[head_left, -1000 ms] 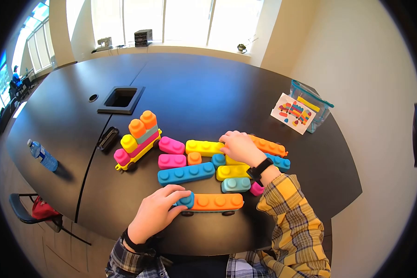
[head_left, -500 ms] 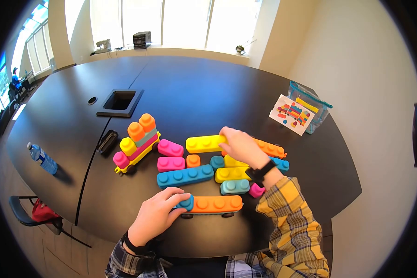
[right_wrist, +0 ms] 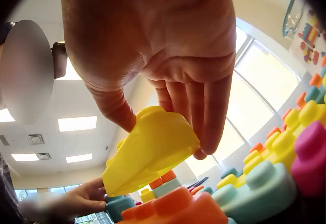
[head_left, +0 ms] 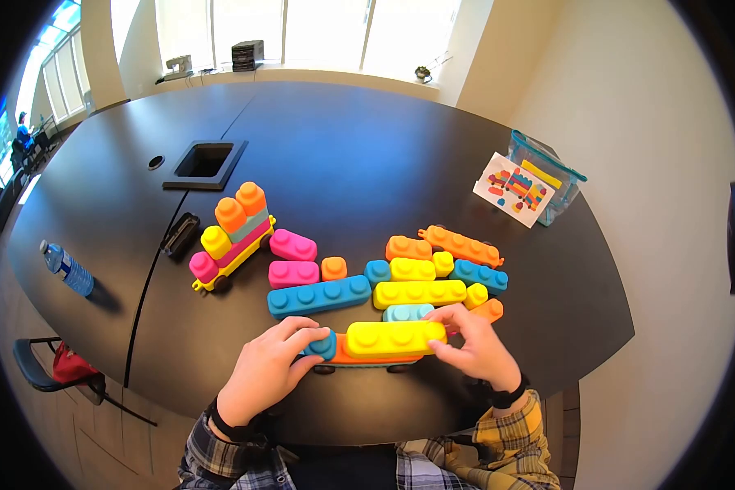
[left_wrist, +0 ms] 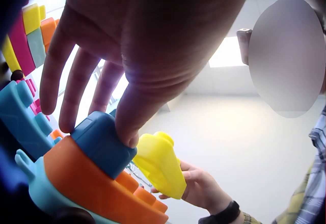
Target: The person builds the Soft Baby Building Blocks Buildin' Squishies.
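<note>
My left hand (head_left: 261,374) holds a small blue block (left_wrist: 104,145) between thumb and fingers. That block sits at the left end of a long orange block (left_wrist: 97,180) on a light blue wheeled base (left_wrist: 43,196). With thumb and fingertips, my right hand (head_left: 483,358) pinches a long yellow block (head_left: 392,337) at its right end. The yellow block is over the orange one, studs upward, and covers most of it in the head view. From the right wrist view, its hollow underside sits above the orange studs.
Beyond my hands lie a long blue block (head_left: 318,296), another long yellow block (head_left: 419,294), pink blocks (head_left: 292,244) and an orange wheeled base (head_left: 464,245). A stacked train car (head_left: 238,237) stands left. Farther out are a water bottle (head_left: 67,269), picture card (head_left: 514,189) and clear bag (head_left: 565,184).
My right hand has lifted the long yellow block from the back of the group and brought it toward me, over the orange block. My left hand keeps hold of the small blue block.
</note>
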Demonstrator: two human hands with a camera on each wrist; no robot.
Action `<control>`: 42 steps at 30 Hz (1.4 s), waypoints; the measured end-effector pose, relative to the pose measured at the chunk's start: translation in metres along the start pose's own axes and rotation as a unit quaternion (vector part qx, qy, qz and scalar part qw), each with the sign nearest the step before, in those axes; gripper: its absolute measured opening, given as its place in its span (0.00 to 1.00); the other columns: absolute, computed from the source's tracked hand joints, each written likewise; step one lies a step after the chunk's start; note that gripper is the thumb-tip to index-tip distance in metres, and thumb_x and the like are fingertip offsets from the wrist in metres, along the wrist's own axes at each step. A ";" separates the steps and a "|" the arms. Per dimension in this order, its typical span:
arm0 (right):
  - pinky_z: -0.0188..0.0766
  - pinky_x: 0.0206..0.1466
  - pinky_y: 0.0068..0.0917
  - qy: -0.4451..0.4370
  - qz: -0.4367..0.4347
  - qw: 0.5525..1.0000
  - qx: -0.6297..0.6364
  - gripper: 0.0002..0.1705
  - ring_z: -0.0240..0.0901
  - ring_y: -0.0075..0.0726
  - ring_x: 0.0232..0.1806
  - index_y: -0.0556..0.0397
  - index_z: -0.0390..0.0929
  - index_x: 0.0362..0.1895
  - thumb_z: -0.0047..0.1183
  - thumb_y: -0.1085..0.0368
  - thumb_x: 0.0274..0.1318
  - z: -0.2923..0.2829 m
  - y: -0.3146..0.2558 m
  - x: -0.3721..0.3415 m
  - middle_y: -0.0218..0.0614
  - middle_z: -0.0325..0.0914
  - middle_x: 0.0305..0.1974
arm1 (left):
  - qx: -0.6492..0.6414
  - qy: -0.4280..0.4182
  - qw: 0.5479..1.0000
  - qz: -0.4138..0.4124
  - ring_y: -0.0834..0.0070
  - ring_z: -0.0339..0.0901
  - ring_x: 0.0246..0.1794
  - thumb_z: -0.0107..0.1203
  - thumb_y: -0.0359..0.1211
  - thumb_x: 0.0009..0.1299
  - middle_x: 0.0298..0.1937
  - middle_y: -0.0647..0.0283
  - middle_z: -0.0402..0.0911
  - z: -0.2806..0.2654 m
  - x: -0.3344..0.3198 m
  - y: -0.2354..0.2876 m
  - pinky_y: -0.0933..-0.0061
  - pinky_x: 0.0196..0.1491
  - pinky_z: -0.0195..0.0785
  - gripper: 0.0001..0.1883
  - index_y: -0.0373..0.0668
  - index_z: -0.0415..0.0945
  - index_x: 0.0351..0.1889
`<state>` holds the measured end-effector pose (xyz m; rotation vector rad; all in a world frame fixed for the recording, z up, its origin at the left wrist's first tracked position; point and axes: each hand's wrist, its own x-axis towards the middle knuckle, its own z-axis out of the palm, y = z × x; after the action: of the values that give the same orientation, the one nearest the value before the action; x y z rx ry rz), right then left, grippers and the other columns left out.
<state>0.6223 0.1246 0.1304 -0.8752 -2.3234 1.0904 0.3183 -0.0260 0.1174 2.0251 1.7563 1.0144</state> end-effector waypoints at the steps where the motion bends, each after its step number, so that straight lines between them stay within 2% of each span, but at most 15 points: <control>1: 0.78 0.55 0.29 0.000 0.000 1.000 0.000 0.19 0.82 0.32 0.48 0.58 0.77 0.56 0.64 0.65 0.64 0.005 0.004 -0.002 0.37 0.83 0.49 | 0.001 0.000 1.000 0.000 0.54 0.85 0.49 0.71 0.28 0.65 0.54 0.59 0.83 0.000 0.000 0.000 0.60 0.51 0.81 0.20 0.44 0.82 0.55; 3: 0.77 0.63 0.32 0.009 -0.001 0.999 0.035 0.21 0.80 0.35 0.57 0.57 0.76 0.58 0.64 0.67 0.63 0.013 0.011 -0.004 0.40 0.82 0.56 | -0.002 -0.002 1.000 -0.006 0.54 0.85 0.50 0.71 0.27 0.65 0.55 0.59 0.84 0.000 0.000 0.001 0.60 0.52 0.80 0.20 0.44 0.82 0.55; 6: 0.76 0.64 0.34 -0.002 -0.017 0.999 0.030 0.21 0.80 0.37 0.59 0.56 0.78 0.60 0.63 0.67 0.64 0.014 0.009 -0.003 0.40 0.83 0.56 | -0.005 -0.005 1.000 -0.013 0.53 0.85 0.50 0.70 0.27 0.65 0.55 0.59 0.84 -0.001 0.000 0.003 0.59 0.52 0.80 0.20 0.43 0.82 0.55; 10: 0.75 0.65 0.36 -0.035 -0.035 0.999 -0.012 0.23 0.81 0.42 0.59 0.55 0.79 0.63 0.63 0.67 0.65 0.015 0.001 0.002 0.41 0.83 0.57 | -0.008 -0.008 1.000 -0.018 0.53 0.84 0.51 0.70 0.27 0.66 0.55 0.58 0.84 -0.002 0.000 0.003 0.60 0.53 0.80 0.20 0.43 0.82 0.56; 12: 0.75 0.65 0.37 -0.043 -0.073 0.996 -0.038 0.25 0.81 0.46 0.60 0.53 0.79 0.66 0.64 0.66 0.66 0.017 0.004 0.003 0.42 0.83 0.59 | -0.007 -0.005 1.000 -0.017 0.54 0.84 0.51 0.71 0.27 0.65 0.55 0.58 0.84 -0.002 0.000 0.002 0.60 0.54 0.80 0.20 0.43 0.82 0.55; 19: 0.75 0.66 0.37 -0.064 -0.096 0.993 -0.025 0.26 0.80 0.47 0.62 0.53 0.79 0.67 0.66 0.66 0.65 0.020 0.001 0.008 0.43 0.83 0.60 | -0.028 0.000 0.999 -0.020 0.57 0.85 0.50 0.73 0.26 0.64 0.54 0.57 0.84 0.000 0.001 0.000 0.61 0.54 0.80 0.21 0.41 0.83 0.55; 22: 0.75 0.64 0.41 -0.070 -0.111 0.991 -0.014 0.26 0.80 0.52 0.61 0.51 0.78 0.67 0.64 0.64 0.67 0.023 0.004 0.010 0.45 0.82 0.59 | -0.046 -0.003 0.998 -0.036 0.58 0.85 0.48 0.72 0.25 0.64 0.54 0.57 0.84 0.001 0.000 -0.001 0.63 0.53 0.80 0.21 0.41 0.82 0.55; 29: 0.76 0.64 0.42 -0.053 -0.114 0.991 -0.039 0.26 0.80 0.53 0.59 0.50 0.78 0.67 0.64 0.64 0.66 0.028 0.003 0.008 0.46 0.82 0.58 | -0.036 -0.014 0.999 -0.021 0.59 0.86 0.48 0.72 0.25 0.64 0.54 0.58 0.84 -0.001 0.002 -0.002 0.65 0.51 0.82 0.21 0.41 0.82 0.56; 37: 0.75 0.64 0.41 -0.039 -0.105 0.993 -0.027 0.27 0.80 0.54 0.59 0.50 0.78 0.68 0.65 0.63 0.67 0.031 0.004 0.004 0.46 0.81 0.58 | -0.049 -0.023 0.997 -0.051 0.60 0.86 0.50 0.72 0.25 0.65 0.55 0.59 0.83 0.000 0.002 -0.002 0.64 0.53 0.83 0.22 0.42 0.83 0.57; 42: 0.76 0.63 0.41 0.022 -0.065 0.995 -0.072 0.28 0.81 0.54 0.59 0.53 0.78 0.67 0.67 0.60 0.65 0.028 0.000 -0.007 0.47 0.82 0.59 | -0.054 -0.026 0.997 -0.053 0.60 0.85 0.53 0.72 0.24 0.65 0.57 0.59 0.82 0.000 0.002 -0.002 0.64 0.54 0.85 0.22 0.42 0.83 0.58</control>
<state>0.6104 0.1056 0.1126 -0.7769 -2.4077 0.8510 0.3171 -0.0238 0.1168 1.8558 1.7224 0.9922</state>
